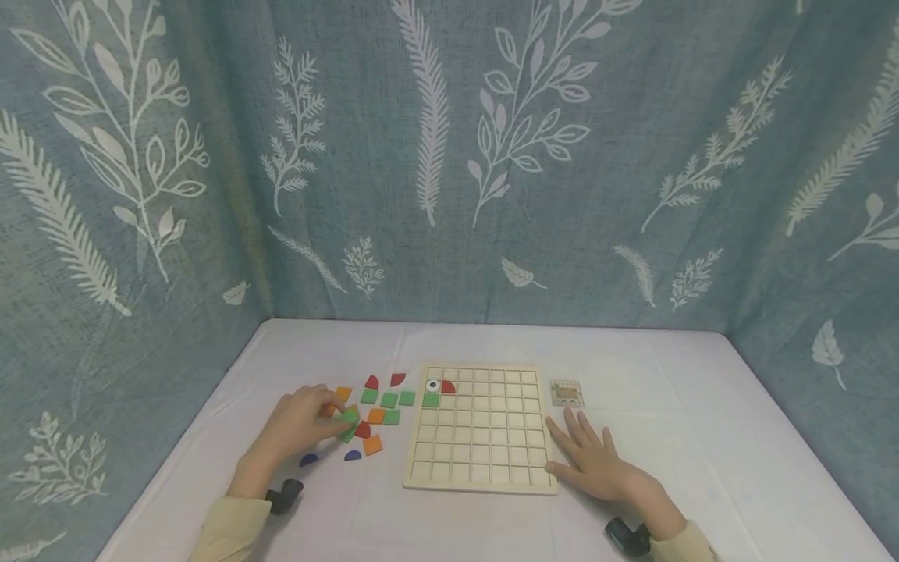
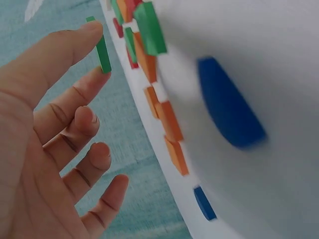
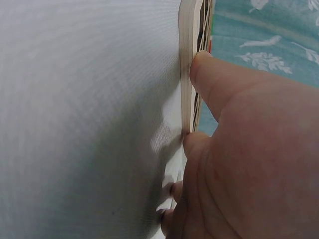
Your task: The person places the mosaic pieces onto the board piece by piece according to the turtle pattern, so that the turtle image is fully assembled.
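Thumb and index finger of my left hand pinch a green square tile, held over the loose tiles left of the board. In the left wrist view its other fingers are loosely bent. My right hand lies with fingers spread at the right side of the wooden grid board, thumb and index fingertip at its edge. At the board's upper left are a white tile with a black dot, a red quarter-circle tile beside it and a green square tile below.
Loose green squares, orange squares, red quarter-circles and blue half-circles lie left of the board. A small picture card sits right of it. A patterned curtain surrounds the white table.
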Demonstrator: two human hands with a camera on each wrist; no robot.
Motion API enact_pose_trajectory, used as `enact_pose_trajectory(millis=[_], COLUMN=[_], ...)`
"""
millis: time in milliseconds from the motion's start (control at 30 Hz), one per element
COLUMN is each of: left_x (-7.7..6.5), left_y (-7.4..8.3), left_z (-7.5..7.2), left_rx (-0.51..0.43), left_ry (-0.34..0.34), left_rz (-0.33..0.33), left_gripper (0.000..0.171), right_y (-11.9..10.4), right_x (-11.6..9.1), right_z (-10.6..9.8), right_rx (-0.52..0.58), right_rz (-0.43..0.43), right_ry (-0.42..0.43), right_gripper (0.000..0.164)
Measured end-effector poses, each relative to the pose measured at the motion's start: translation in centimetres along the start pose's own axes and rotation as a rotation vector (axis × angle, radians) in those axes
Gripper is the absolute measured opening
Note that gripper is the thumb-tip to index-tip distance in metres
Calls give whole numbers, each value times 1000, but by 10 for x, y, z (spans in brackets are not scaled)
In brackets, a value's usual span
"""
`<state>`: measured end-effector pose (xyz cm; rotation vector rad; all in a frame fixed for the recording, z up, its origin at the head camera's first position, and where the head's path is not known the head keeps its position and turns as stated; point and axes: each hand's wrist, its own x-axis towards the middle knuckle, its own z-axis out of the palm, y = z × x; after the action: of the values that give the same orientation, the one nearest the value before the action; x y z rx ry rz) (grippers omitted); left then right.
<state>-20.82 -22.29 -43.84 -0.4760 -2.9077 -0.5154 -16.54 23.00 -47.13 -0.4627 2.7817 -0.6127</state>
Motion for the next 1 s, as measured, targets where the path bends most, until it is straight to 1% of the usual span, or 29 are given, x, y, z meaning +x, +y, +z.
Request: enact_pose_trajectory(millis=[133, 333, 500, 633, 733, 1000], left_x=[8, 19, 29, 35, 40, 49], left_y=[8, 18, 25, 33, 38, 48], left_z=[3, 7, 9, 11, 14, 22], left_rx=[-3, -2, 6, 3, 2, -18], left_ry=[4, -26, -57, -87, -97, -94], left_rz=[27, 16, 41, 28, 28, 97], left_gripper=[21, 22, 24, 25, 24, 25], right_y=[1, 1, 1, 1, 1, 1], right_x=[-1, 0, 0, 1, 1, 1], right_z=[1, 2, 2, 2, 2, 2], right_rx=[-5, 3, -3, -3, -2, 1], right_rz=[-8, -11, -5, -2, -3, -8], right_ry=[5, 4, 2, 4, 7, 8], right_gripper=[71, 71, 71, 71, 71, 70])
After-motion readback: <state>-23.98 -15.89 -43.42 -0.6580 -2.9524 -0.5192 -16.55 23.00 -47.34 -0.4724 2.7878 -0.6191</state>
